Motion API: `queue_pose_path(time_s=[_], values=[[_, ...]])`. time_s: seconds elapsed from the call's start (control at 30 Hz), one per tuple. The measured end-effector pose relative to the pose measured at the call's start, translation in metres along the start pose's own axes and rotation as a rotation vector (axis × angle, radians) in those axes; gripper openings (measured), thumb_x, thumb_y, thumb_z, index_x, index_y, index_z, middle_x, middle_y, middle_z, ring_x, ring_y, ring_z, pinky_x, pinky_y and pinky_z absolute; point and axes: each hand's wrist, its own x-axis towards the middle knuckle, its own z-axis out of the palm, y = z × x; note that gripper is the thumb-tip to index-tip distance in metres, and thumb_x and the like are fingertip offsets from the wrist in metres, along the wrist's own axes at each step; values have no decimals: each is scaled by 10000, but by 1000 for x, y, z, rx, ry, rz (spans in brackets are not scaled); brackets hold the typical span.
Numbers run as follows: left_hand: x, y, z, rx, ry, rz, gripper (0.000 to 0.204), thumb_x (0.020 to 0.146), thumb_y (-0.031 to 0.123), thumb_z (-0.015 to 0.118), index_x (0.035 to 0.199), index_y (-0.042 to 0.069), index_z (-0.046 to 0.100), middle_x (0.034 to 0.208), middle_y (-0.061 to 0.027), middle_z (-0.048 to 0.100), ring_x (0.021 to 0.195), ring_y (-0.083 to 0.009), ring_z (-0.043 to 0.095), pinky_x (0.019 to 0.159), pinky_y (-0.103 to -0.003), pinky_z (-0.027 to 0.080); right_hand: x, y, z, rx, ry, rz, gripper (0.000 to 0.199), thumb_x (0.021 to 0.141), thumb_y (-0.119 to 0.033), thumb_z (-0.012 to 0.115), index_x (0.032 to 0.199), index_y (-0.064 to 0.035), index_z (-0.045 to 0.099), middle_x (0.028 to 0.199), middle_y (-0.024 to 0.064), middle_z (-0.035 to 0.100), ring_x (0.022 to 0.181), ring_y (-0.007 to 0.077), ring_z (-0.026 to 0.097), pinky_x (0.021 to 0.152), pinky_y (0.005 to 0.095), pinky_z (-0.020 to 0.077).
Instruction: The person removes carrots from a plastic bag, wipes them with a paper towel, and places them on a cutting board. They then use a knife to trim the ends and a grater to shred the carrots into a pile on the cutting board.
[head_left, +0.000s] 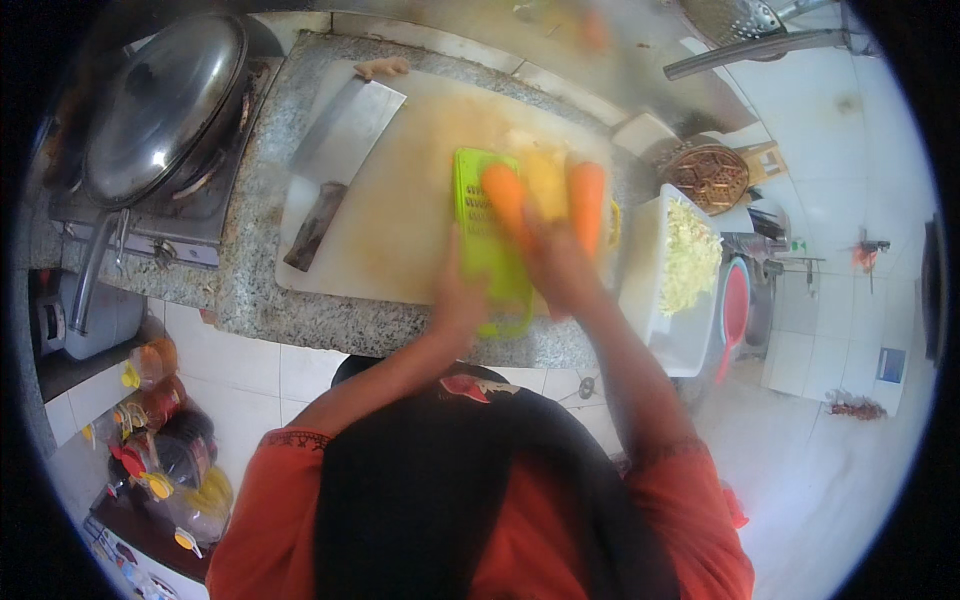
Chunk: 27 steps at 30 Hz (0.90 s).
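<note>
A bright green grater (508,270) lies lengthwise on the white cutting board (400,215). My left hand (460,300) is closed on the grater's near left edge, its fingers blurred. Just to the right, my right hand (560,265) grips a carrot (503,193), whose rounded end leans over the grater's toothed part. Beside that hand lies a second carrot (587,195). Between the two carrots is a yellow thing (544,180), too blurred to name. A cleaver (350,135) with a dark handle rests on the board's left side, next to a piece of ginger (383,67).
On the right stands a white tub (645,285) of shredded cabbage (690,255), with a pink-red basin (735,305) beyond it. A lidded wok (165,110) sits on the stove at the left. Several oil bottles (180,440) stand low at the left.
</note>
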Motion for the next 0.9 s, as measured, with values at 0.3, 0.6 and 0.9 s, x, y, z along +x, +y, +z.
queue_pose_path(time_s=[0.3, 0.6, 0.9], values=[[-1, 2, -1, -73, -29, -24, 733, 869, -12, 501, 1504, 141, 170, 1148, -102, 582, 542, -101, 478, 358, -219, 375, -20, 10, -1, -165, -197, -71, 634, 889, -196, 562, 1424, -15, 275, 1233, 297, 493, 1057, 421, 572, 965, 454, 430], [-6, -3, 19, -16, -66, -16, 740, 868, -16, 506, 1506, 148, 168, 1085, -97, 595, 512, -87, 447, 360, -222, 373, 34, 12, 17, -22, 111, 181, 433, 864, -121, 492, 1282, -28, 426, 986, 292, 570, 835, 440, 620, 774, 493, 508], [-9, 6, 10, -38, -59, -74, 740, 863, -21, 510, 1504, 146, 179, 1086, -100, 600, 512, -94, 457, 365, -233, 382, -43, -2, -1, 184, 287, -232, 436, 871, -138, 551, 1296, -75, 472, 1039, 263, 583, 960, 398, 594, 821, 464, 481]])
